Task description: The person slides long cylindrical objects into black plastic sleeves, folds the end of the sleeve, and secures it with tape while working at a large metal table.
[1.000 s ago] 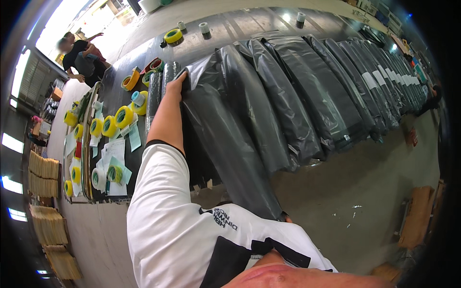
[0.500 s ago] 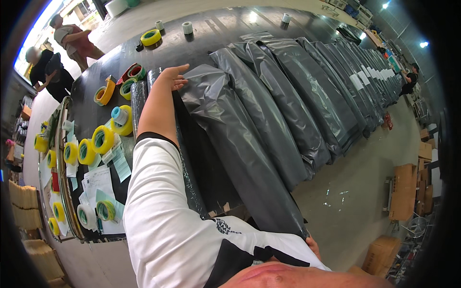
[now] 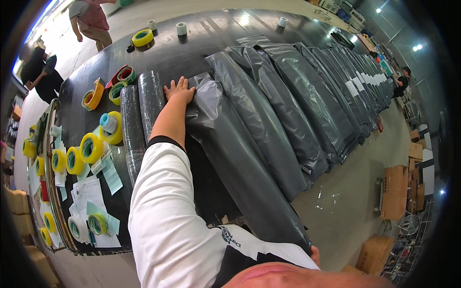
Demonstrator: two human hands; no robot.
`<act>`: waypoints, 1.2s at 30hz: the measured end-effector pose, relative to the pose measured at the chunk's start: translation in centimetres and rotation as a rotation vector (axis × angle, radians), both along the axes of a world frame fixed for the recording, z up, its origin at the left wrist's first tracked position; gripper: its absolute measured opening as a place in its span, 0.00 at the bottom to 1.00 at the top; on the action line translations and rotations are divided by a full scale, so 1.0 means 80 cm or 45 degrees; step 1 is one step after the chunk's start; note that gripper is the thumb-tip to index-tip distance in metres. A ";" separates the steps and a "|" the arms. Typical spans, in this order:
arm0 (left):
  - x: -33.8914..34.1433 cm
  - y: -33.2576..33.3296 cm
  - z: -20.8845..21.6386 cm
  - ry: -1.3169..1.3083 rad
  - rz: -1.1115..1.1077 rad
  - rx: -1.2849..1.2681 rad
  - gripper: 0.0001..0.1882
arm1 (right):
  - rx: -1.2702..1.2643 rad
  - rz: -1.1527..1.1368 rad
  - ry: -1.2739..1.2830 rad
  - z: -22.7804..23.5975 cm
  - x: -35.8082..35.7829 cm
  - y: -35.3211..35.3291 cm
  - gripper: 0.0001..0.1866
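My left arm in a white sleeve reaches far over a black table (image 3: 211, 36). My left hand (image 3: 178, 90) lies flat with fingers spread on the crumpled far end of a long grey plastic-bagged package (image 3: 240, 153). The package runs toward me and off the table's near edge. Only a sliver of my right hand (image 3: 315, 254) shows at the package's near end, beside my chest; its grip is hidden. Two black rolls in clear wrap (image 3: 144, 110) lie just left of my forearm.
Several more grey bagged packages (image 3: 307, 91) lie side by side to the right. Yellow and green tape rolls (image 3: 91, 148) and paper slips (image 3: 89, 192) crowd the table's left side. Two people (image 3: 91, 19) stand at the far left. Cardboard boxes (image 3: 394, 192) sit on the floor at right.
My left hand has stayed on the far end of the grey package. My head has turned, so the table and the people at the back sit more to the right in view.
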State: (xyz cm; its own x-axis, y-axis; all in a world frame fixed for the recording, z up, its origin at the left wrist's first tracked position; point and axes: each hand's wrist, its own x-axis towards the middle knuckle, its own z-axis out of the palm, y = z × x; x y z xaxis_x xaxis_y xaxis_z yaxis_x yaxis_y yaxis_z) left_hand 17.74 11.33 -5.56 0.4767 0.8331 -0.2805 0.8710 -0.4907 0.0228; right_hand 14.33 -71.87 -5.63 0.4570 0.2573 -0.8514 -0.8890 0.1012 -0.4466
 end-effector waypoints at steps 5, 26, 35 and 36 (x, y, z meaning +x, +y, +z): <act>0.017 0.000 -0.004 -0.107 0.115 -0.015 0.36 | 0.132 -0.075 -0.112 -0.026 0.007 -0.015 0.34; -0.159 -0.683 0.020 -1.114 -0.079 -0.009 0.57 | 0.443 0.940 -0.319 -0.061 0.063 0.110 0.27; -0.213 -0.766 -0.018 -0.961 0.143 -0.868 0.67 | 0.255 1.539 -0.418 0.002 0.086 0.113 0.11; -0.211 -0.764 -0.024 -0.983 0.179 -0.890 0.67 | 0.307 1.571 -0.444 0.015 0.084 0.120 0.08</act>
State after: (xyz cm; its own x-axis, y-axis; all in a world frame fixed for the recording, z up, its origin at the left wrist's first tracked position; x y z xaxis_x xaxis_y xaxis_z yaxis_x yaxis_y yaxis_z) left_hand 0.84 -49.81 -7.50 0.6423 0.6646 -0.3817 0.5476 -0.0495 0.8353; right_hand 21.07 -62.23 -4.47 -0.0029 0.7919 -0.6106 -0.2944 -0.5842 -0.7563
